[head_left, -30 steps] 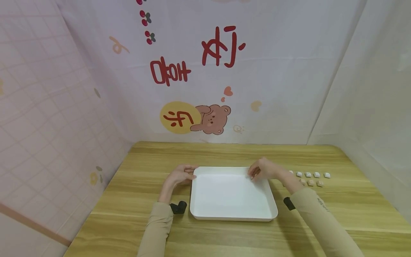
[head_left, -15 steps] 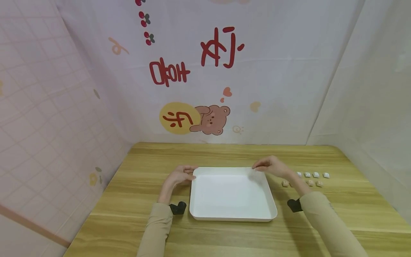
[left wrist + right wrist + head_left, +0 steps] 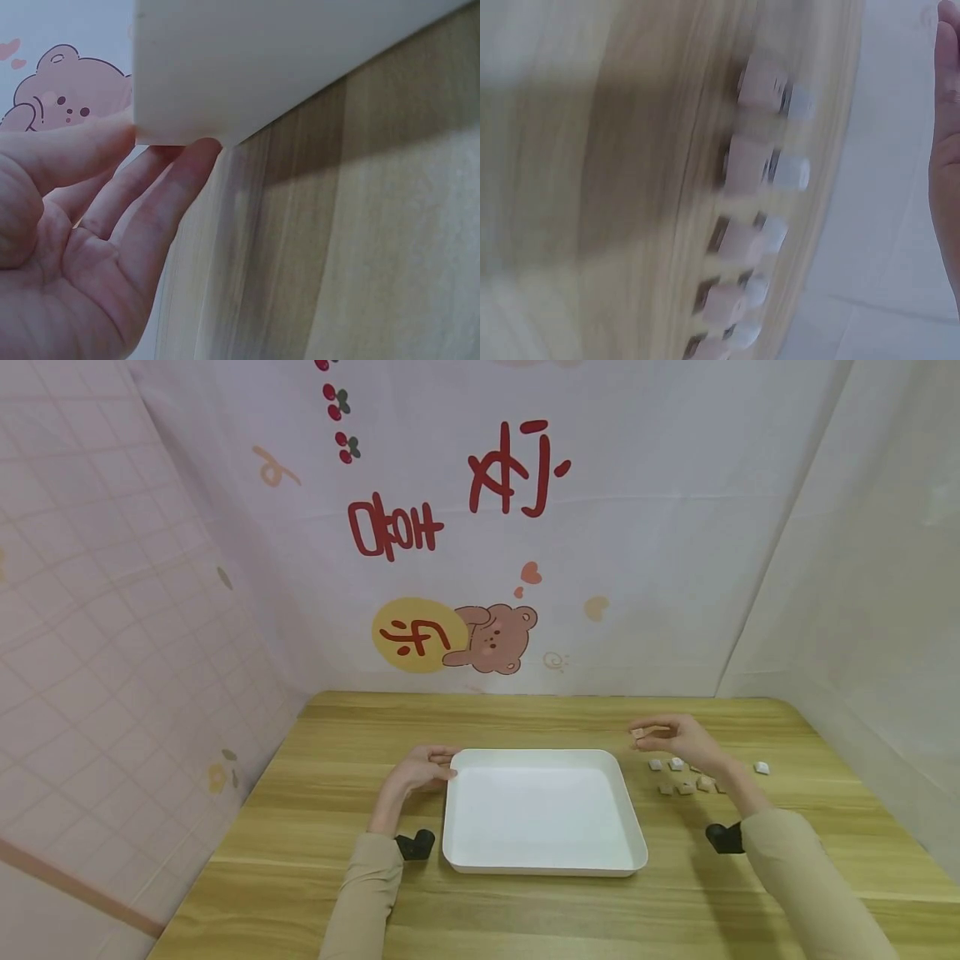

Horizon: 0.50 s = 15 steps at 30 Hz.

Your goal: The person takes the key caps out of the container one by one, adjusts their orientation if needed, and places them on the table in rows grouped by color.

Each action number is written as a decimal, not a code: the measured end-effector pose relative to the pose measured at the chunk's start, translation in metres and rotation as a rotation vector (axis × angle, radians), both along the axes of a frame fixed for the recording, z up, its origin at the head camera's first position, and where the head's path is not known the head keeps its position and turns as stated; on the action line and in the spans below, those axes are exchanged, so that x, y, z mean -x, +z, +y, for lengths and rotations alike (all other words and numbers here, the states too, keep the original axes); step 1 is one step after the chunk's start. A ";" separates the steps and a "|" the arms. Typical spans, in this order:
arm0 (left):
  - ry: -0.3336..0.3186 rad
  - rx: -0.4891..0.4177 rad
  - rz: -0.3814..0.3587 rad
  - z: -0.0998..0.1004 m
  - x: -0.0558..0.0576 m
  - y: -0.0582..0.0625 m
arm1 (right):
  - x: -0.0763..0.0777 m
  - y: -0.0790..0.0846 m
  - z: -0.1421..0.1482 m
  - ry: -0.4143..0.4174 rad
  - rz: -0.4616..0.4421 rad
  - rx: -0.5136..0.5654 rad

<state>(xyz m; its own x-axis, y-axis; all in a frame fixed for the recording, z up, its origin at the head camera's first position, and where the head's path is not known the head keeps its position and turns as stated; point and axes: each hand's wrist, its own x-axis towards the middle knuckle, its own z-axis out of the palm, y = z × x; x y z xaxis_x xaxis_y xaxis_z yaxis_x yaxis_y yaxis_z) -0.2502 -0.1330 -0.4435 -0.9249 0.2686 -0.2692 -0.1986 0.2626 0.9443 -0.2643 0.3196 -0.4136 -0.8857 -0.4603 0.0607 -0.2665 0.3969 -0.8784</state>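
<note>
A shallow white tray (image 3: 543, 814) lies on the wooden table. My left hand (image 3: 420, 770) holds its back left corner; in the left wrist view the thumb and fingers (image 3: 169, 195) meet the tray's wall (image 3: 225, 67) from two sides. Raised to the right of the tray, my right hand (image 3: 686, 742) pinches a small pale keycap (image 3: 637, 734) between thumb and fingertips. Below that hand, keycaps stand in two rows, white ones (image 3: 677, 764) behind and pinkish ones (image 3: 686, 787) in front. The right wrist view is blurred and shows only the edge of the hand (image 3: 946, 150).
A lone white keycap (image 3: 762, 767) shows to the right of my right wrist, which hides part of the rows. The wooden table (image 3: 360, 727) ends at a printed cloth backdrop (image 3: 637, 568), with cloth at both sides too.
My right hand has moved out of the tray's back right corner, over the rim and to the right, keycap in its fingertips. The left hand and tray have stayed in place.
</note>
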 end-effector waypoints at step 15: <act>-0.007 -0.007 0.007 -0.001 0.001 -0.002 | -0.023 -0.003 0.068 -0.207 0.074 -0.019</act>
